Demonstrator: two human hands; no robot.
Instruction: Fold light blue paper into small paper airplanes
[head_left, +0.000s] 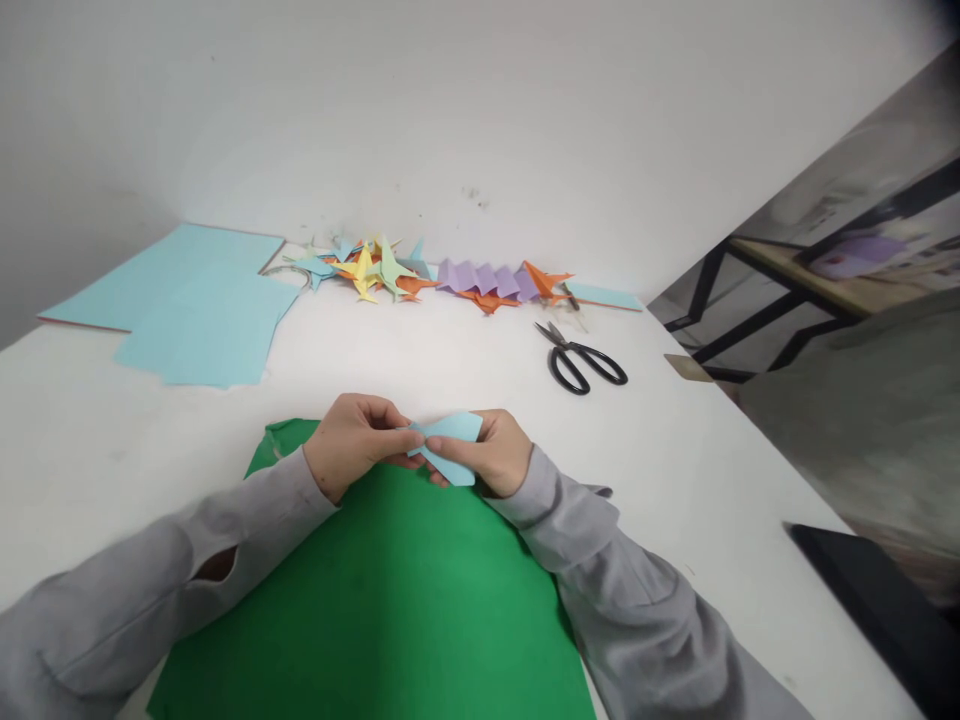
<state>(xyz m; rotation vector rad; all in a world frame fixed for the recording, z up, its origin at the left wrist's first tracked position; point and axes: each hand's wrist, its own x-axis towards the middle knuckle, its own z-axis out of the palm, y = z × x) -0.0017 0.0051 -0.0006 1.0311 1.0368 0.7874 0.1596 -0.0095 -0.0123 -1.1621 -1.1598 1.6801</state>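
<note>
A small folded piece of light blue paper [459, 455] is held between my two hands above the green sheet [405, 600]. My left hand [364, 440] pinches its narrow left end between thumb and fingers. From the other side, my right hand [487, 450] grips the wider part, thumb on top and fingers behind. The two thumb tips nearly meet at the middle of the paper. The fingers behind the paper are partly hidden.
Black-handled scissors [577, 362] lie at right. Light blue sheets [210, 325] are at back left. Along the wall sit folded paper figures [375, 270] and a pleated purple strip [484, 280]. A dark flat object [870, 600] is at the right edge.
</note>
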